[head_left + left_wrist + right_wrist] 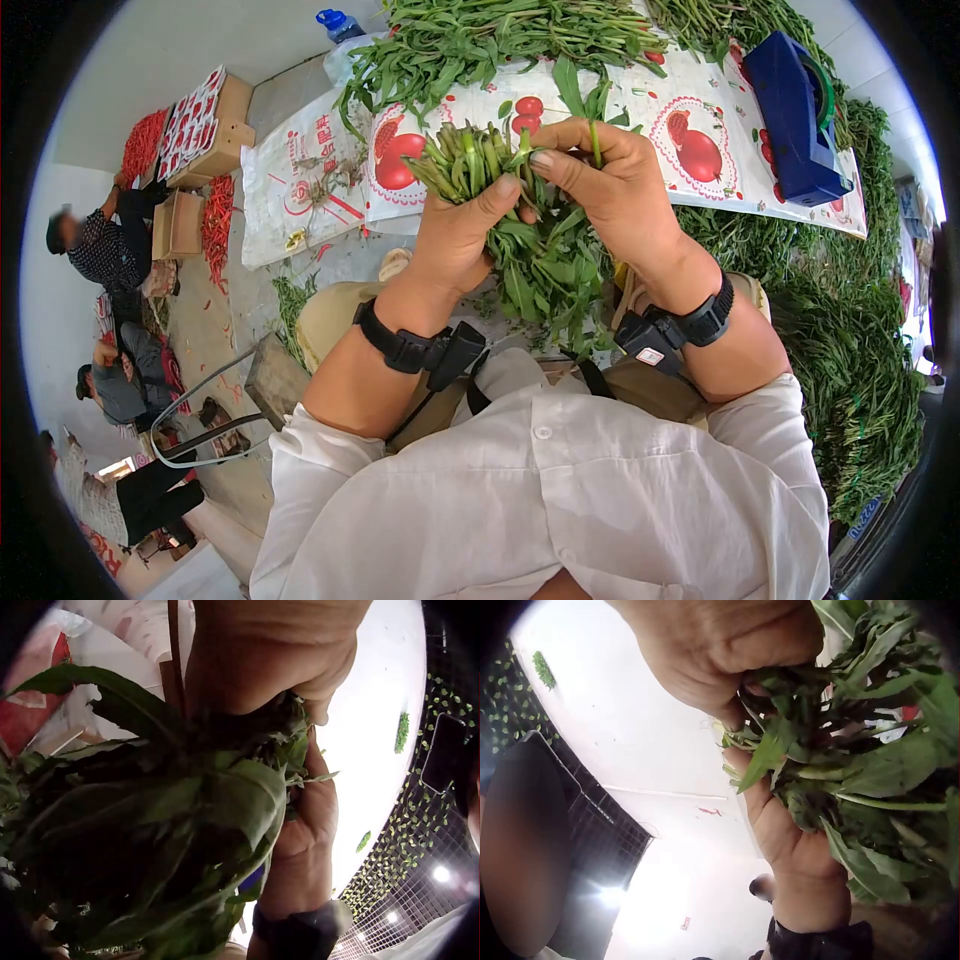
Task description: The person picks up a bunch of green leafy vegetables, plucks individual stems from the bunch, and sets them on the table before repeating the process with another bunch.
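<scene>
A bundle of leafy green stems (470,165) is gripped by the left hand (455,235), its thumb across the cut ends and the leaves hanging below. Touching the bundle's right side, the right hand (615,190) pinches a green stem (597,145) between thumb and fingers. In the left wrist view, broad leaves (150,817) hide much of the left hand (262,660); the right hand (307,832) is beyond them. The right wrist view has the right hand (727,645) at the top, with the left hand (802,855) beneath the leaves (885,772).
A table cover with red fruit prints (700,150) bears piled greens (500,45) at the back and a blue tape dispenser (790,120) at the right. More greens (850,350) lie at the far right. Cardboard boxes (178,225), red peppers (217,230) and several people are at the left.
</scene>
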{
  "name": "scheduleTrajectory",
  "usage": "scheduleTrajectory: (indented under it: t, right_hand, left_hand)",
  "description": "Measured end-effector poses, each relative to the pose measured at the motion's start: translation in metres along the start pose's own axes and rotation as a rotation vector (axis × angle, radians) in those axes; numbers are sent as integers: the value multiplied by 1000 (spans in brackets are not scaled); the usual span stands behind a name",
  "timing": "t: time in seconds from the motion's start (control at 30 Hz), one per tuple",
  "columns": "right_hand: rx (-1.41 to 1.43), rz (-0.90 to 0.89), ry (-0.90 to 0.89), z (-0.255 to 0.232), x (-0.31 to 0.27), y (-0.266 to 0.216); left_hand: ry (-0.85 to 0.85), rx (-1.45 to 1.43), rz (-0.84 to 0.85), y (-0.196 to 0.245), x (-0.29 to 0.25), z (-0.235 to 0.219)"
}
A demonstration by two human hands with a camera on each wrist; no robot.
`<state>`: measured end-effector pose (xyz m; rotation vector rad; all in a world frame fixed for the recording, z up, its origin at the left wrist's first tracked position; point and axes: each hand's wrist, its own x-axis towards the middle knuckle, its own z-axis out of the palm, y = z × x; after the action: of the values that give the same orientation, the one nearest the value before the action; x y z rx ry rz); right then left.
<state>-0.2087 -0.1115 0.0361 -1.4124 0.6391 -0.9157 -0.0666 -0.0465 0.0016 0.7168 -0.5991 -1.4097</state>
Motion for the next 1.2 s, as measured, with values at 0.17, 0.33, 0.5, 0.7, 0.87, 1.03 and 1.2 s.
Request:
scheduleTrajectory:
  t: [0.17, 0.33, 0.5, 0.7, 0.87, 1.03, 1.2]
  right_hand:
    - [-53, -44, 23, 1, -1, 2]
    - [26, 44, 40, 8, -5, -1]
    - [-62, -44, 62, 12, -6, 9]
    - [80, 8, 9, 5, -8, 5]
    - [-19, -57, -3, 0, -6, 7]
    - [-263, -269, 5, 2, 0, 14]
    - [-253, -197, 32, 7, -3, 5]
  left_hand:
    - [-32, 92, -15, 0, 1, -1]
    - [-58, 194, 8, -2, 1, -3]
    - [-38, 188, 26, -7, 4, -4]
    - [-52, 198, 55, 3, 3, 7]
    - [-36, 172, 64, -1, 1, 0]
    - [-19, 158, 77, -2, 1, 0]
    - [-26, 138, 120, -4, 1, 2]
